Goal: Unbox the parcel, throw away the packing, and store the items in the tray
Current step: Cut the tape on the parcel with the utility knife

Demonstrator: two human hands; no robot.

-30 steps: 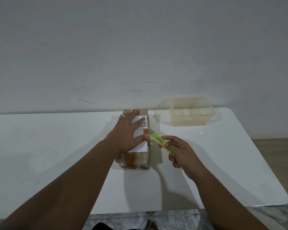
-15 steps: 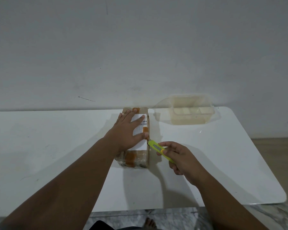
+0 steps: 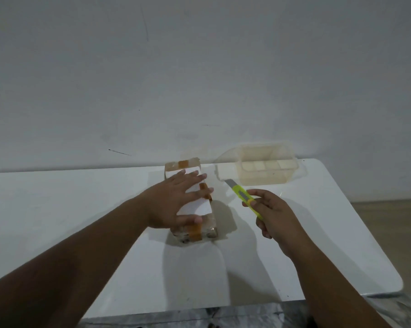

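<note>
The parcel [image 3: 190,204] lies flat on the white bench [image 3: 57,209], long axis running away from you, its far end close to the wall [image 3: 199,67]. It is wrapped in clear film with orange tape bands and carries a white label [image 3: 196,204] on top.

Change since half a second ago: the cutter [image 3: 243,195] tip was at the parcel's right edge, beside your left thumb. It is now drawn back to the right, clear of the parcel, with bare bench between blade and box. Your left hand has also spread wider; the thumb now sits near the parcel's near end rather than at the right edge.

Your left hand [image 3: 176,202] lies palm-down on the parcel, fingers splayed over the label, pressing flat and not curled around anything. Your right hand [image 3: 270,211] is closed around the yellow-green cutter, gripping its rear half; the short grey blade is extended and points up-left toward the tray. This hand is just right of the parcel, not touching it.

The translucent tray [image 3: 266,178] stands at the bench's far right, near the wall, beyond the cutter tip and apart from the parcel. Pale blocks show through its side; what they are is unclear.

The bench has a rounded right corner. Wooden floor [image 3: 389,221] shows to its right, marbled floor [image 3: 223,316] below the near edge.
</note>
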